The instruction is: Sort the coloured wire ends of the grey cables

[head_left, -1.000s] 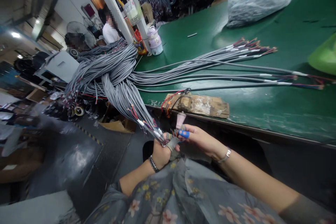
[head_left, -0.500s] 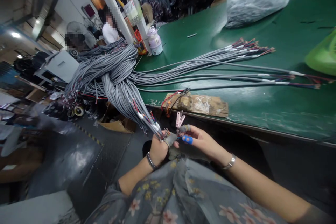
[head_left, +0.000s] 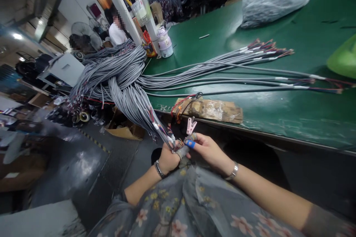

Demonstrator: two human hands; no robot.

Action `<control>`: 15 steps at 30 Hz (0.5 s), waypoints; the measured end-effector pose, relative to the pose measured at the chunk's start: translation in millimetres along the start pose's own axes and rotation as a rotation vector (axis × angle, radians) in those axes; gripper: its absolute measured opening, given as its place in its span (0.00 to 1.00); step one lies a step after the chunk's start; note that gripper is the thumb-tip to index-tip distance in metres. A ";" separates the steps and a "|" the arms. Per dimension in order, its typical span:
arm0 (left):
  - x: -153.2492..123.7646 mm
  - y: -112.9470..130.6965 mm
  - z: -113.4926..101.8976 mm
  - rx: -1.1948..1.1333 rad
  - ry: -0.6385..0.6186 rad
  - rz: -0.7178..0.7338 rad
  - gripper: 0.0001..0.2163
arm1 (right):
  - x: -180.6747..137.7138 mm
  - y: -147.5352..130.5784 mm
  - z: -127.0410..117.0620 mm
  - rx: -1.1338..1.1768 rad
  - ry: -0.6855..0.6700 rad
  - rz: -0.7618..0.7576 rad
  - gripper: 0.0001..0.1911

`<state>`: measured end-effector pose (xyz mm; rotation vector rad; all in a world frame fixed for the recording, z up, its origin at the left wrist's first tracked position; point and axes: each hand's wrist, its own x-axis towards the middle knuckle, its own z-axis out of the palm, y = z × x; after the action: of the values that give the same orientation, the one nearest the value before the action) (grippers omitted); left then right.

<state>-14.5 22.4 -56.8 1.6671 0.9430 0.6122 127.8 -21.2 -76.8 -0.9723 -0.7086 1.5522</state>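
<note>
Head cam: my L hand grips grey cables nr wire ends; can't tell if R hand pinches one. Prob. working those loose; next needs firm L hold.

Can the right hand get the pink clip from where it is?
Probably yes: the pink clip is just beyond the right hand, with nothing visible between them, though the fingers look busy by the wires.

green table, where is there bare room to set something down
The table is bare right of the wooden board, nearer than the spread cables; also between the purple bottle and white plastic bag, barring one small stick. The cable heap crowds the left end.
</note>
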 end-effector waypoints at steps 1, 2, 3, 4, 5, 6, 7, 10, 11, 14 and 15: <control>-0.2 -2.0 0.6 -0.018 0.021 -0.001 0.20 | -0.1 -0.7 0.7 0.009 0.006 0.002 0.21; -0.3 -4.6 1.2 -0.040 0.044 0.000 0.19 | -0.1 -1.5 1.5 0.020 0.013 0.002 0.21; -0.4 -7.5 1.9 -0.062 0.069 0.005 0.19 | 0.1 -2.4 2.4 0.032 0.020 0.004 0.21; -0.5 -10.5 2.4 -0.084 0.093 0.011 0.18 | 0.4 -3.2 3.5 0.047 0.028 0.005 0.21; -0.5 -13.1 2.9 -0.104 0.117 0.017 0.18 | 0.8 -3.7 4.6 0.061 0.039 0.008 0.21; -0.6 -14.9 3.3 -0.121 0.138 0.021 0.17 | 1.3 -3.9 5.8 0.070 0.050 0.012 0.21; -0.6 -15.8 3.6 -0.130 0.154 0.023 0.17 | 1.7 -3.5 7.1 0.077 0.061 0.018 0.21; -0.7 -12.1 4.0 -0.098 0.124 0.030 0.18 | 2.6 0.7 11.4 0.115 0.103 0.025 0.19; -0.9 -9.7 4.4 -0.076 0.085 0.030 0.18 | 2.8 2.7 12.7 0.123 0.116 0.028 0.18; -2.6 -4.2 6.3 -0.041 -0.033 -0.004 0.17 | 4.6 7.4 14.5 0.118 0.160 0.059 0.16; -3.5 -3.5 7.0 -0.040 -0.057 -0.020 0.17 | 5.8 8.0 13.6 0.114 0.192 0.068 0.15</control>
<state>-12.0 16.0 -62.0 1.6297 0.9003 0.5634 111.8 -16.3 -78.2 -1.0521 -0.4519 1.5167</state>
